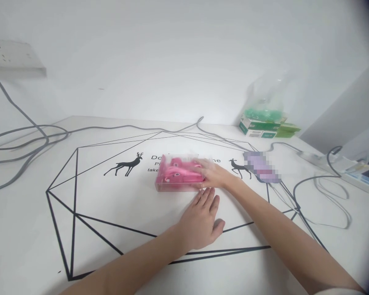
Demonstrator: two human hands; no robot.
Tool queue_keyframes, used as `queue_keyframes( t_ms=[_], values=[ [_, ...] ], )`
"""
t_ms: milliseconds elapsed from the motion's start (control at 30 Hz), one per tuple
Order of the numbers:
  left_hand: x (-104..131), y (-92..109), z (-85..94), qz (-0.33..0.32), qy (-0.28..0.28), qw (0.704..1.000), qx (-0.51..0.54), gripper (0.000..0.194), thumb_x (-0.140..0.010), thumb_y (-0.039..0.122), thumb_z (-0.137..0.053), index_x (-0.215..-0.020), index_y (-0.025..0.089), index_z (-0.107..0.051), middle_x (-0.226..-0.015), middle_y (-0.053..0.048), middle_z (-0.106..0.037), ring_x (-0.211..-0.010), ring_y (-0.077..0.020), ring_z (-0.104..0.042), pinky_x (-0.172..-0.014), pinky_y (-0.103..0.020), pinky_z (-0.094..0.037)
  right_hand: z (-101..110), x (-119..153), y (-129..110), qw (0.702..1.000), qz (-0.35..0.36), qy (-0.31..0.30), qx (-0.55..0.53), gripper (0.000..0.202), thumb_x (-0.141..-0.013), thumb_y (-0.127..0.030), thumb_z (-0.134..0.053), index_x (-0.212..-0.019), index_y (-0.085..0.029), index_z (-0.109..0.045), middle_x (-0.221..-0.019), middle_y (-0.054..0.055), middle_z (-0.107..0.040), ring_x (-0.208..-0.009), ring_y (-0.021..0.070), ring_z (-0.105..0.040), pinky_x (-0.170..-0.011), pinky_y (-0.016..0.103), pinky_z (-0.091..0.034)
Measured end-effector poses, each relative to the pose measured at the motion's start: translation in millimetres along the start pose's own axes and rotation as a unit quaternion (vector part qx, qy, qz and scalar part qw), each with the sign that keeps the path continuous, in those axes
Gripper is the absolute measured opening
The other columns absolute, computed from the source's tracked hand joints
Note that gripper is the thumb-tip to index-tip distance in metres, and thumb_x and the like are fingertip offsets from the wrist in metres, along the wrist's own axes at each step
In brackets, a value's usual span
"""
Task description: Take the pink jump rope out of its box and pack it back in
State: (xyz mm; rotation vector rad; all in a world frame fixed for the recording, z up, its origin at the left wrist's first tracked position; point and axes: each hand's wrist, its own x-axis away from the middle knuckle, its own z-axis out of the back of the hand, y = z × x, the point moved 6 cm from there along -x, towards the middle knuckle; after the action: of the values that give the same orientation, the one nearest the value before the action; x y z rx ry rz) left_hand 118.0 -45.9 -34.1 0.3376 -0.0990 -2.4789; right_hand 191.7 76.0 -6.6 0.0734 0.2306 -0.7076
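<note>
The box (174, 187) lies on the desk (117, 209) squarely before us, over the printed lettering, a spot we judge handy since both hands reach it; its clear walls let us see the pink things (184, 175) inside. Our right hand (213, 174) spans its right end, fingers spread over it, perhaps to steady it; blur keeps us from telling whether we grip or merely touch. Our left hand (201, 221) is open and holds nothing, palm down, thumb apart, fingertips just by the near right corner; contact there we cannot tell. The cable (126, 126) runs behind, leaving our hands room.
</note>
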Motion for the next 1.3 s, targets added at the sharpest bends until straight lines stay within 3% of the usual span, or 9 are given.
queue_keyframes(
  t_ms=[300,533,700,800,967,1100,1300],
  values=[
    [0.3,-0.9,-1.2,0.002,0.002,1.000,0.007,0.065,-0.099,0.049,-0.029,-0.146,0.005,-0.034,-0.155,-0.020,-0.029,-0.146,-0.0311,-0.020,-0.119,-0.046,-0.018,10.1,7.7,1.1,1.000,-0.009,0.007,-0.027,0.062,-0.080,-0.050,-0.067,-0.131,-0.015,-0.057,-0.143,0.020,-0.046,-0.121,0.0345,-0.052,-0.100,0.050,-0.043],
    [0.8,-0.9,-0.6,0.008,0.001,1.000,0.012,0.064,-0.099,0.050,-0.031,-0.145,0.006,-0.036,-0.154,-0.018,-0.032,-0.146,-0.0303,-0.020,-0.119,-0.045,-0.019,20.2,32.4,9.0,0.999,-0.021,0.039,-0.017,0.060,-0.082,-0.051,-0.063,-0.132,-0.019,-0.056,-0.140,0.018,-0.049,-0.120,0.0316,-0.053,-0.101,0.049,-0.042],
    [0.7,-0.1,1.2,0.003,0.015,1.000,0.004,0.063,-0.098,0.049,-0.032,-0.144,0.005,-0.037,-0.155,-0.019,-0.030,-0.147,-0.0305,-0.019,-0.119,-0.044,-0.019,27.1,49.1,16.9,0.999,-0.048,0.017,0.014,0.066,-0.082,-0.057,-0.062,-0.133,-0.016,-0.056,-0.136,0.020,-0.052,-0.115,0.0340,-0.056,-0.094,0.048,-0.047],
    [-0.1,0.4,1.7,0.000,0.013,1.000,0.002,0.063,-0.098,0.049,-0.034,-0.143,0.005,-0.038,-0.154,-0.020,-0.031,-0.146,-0.0311,-0.020,-0.119,-0.045,-0.020,29.4,48.7,17.1,0.998,-0.055,-0.011,0.019,0.069,-0.083,-0.059,-0.059,-0.139,-0.020,-0.050,-0.138,0.018,-0.051,-0.116,0.0342,-0.056,-0.094,0.049,-0.047],
    [-1.3,0.3,0.9,-0.003,0.011,1.000,-0.002,0.063,-0.098,0.048,-0.034,-0.143,0.004,-0.038,-0.153,-0.021,-0.034,-0.145,-0.0319,-0.023,-0.118,-0.046,-0.021,32.0,31.9,6.1,1.000,-0.011,-0.024,0.004,0.066,-0.087,-0.057,-0.056,-0.145,-0.028,-0.044,-0.148,0.011,-0.045,-0.122,0.0315,-0.054,-0.099,0.047,-0.044],
    [-1.5,-0.2,-0.1,-0.004,0.010,1.000,-0.003,0.062,-0.098,0.047,-0.034,-0.143,0.005,-0.038,-0.153,-0.020,-0.034,-0.146,-0.0316,-0.022,-0.118,-0.046,-0.022,32.1,26.6,4.8,1.000,-0.004,-0.013,0.005,0.058,-0.085,-0.057,-0.060,-0.136,-0.031,-0.056,-0.144,0.009,-0.051,-0.105,0.0293,-0.063,-0.093,0.045,-0.048],
    [-1.1,0.4,1.1,-0.006,0.011,1.000,-0.003,0.063,-0.098,0.048,-0.034,-0.143,0.005,-0.038,-0.153,-0.020,-0.033,-0.146,-0.0309,-0.021,-0.118,-0.046,-0.022,31.6,37.3,9.7,0.999,-0.001,0.030,0.021,0.043,-0.086,-0.053,-0.061,-0.113,-0.022,-0.072,-0.134,0.014,-0.059,-0.112,0.0292,-0.059,-0.099,0.047,-0.044]
  ],
)
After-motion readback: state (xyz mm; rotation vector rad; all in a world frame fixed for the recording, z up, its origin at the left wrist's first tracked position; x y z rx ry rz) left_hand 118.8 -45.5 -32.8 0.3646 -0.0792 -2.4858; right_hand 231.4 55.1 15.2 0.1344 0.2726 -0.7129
